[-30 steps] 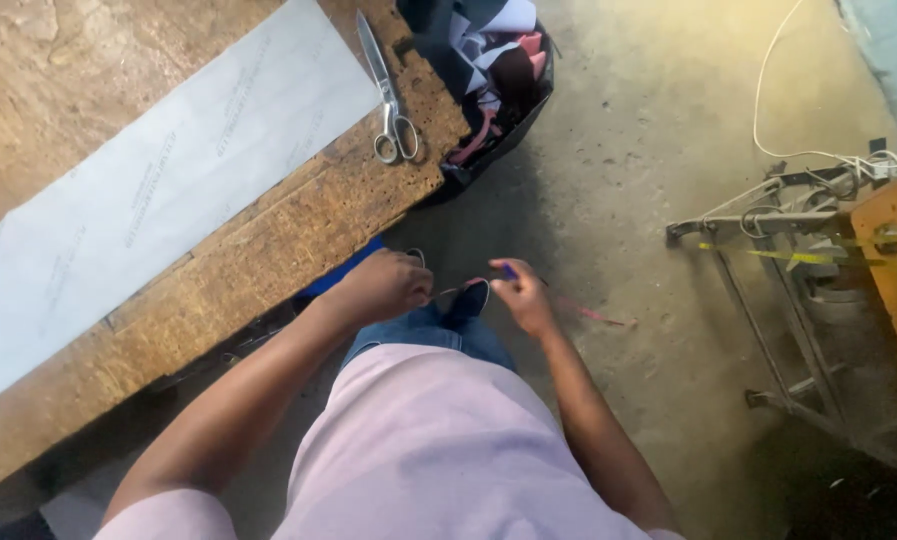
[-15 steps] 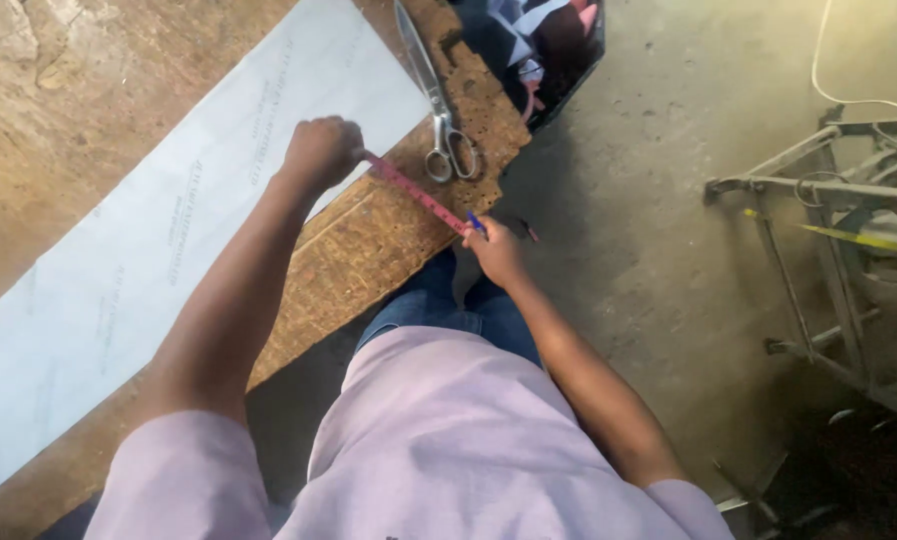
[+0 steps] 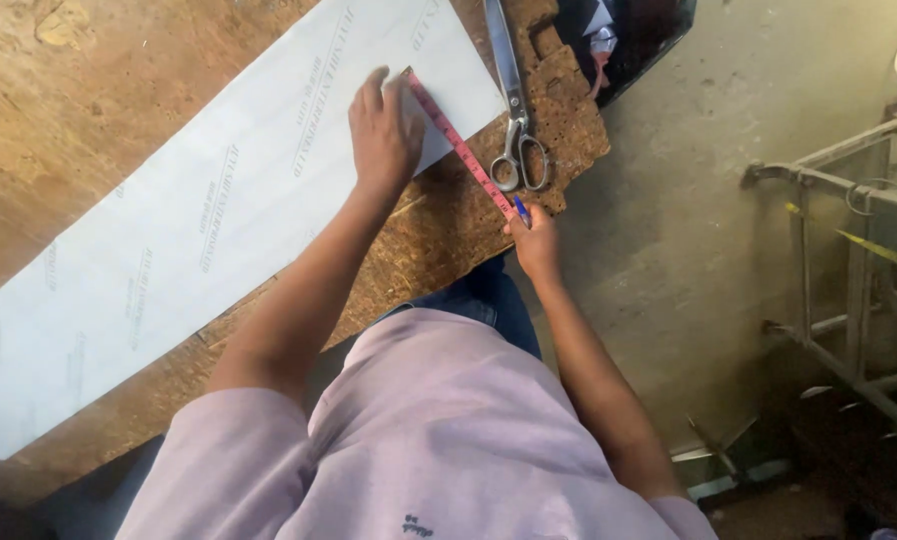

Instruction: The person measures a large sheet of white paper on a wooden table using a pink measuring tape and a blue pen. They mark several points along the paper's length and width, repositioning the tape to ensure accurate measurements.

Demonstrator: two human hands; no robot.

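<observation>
Looking down from the head camera onto a worn wooden tabletop [image 3: 88,110] with a crumbling near edge. Pressing flat, palm down with fingers spread, the left hand [image 3: 383,135] on a long white sheet [image 3: 198,230] faintly printed with pale lettering, lying aslant across the wood. Pinning under its fingertips the far end of a red measuring tape [image 3: 458,150] near the sheet's right corner. Running taut from there, down and to the right, over the sheet's end and across bare wood to the tabletop's edge. Pinching the tape's near end, the right hand [image 3: 536,240], fingers closed around it together with a blue pen [image 3: 521,210], tip pointing up along the tape. Lying just beside the tape on the right, a pair of long metal scissors [image 3: 513,120], blades pointing away, loop handles close to the right hand but not touching it. Showing below, a pale pink shirt [image 3: 438,430] and blue jeans [image 3: 488,300]. Standing well apart on the concrete floor [image 3: 688,220] at right, a rusty metal frame [image 3: 838,260]. Sitting dark beyond the tabletop's far corner, an open bag [image 3: 628,40], contents unclear.
</observation>
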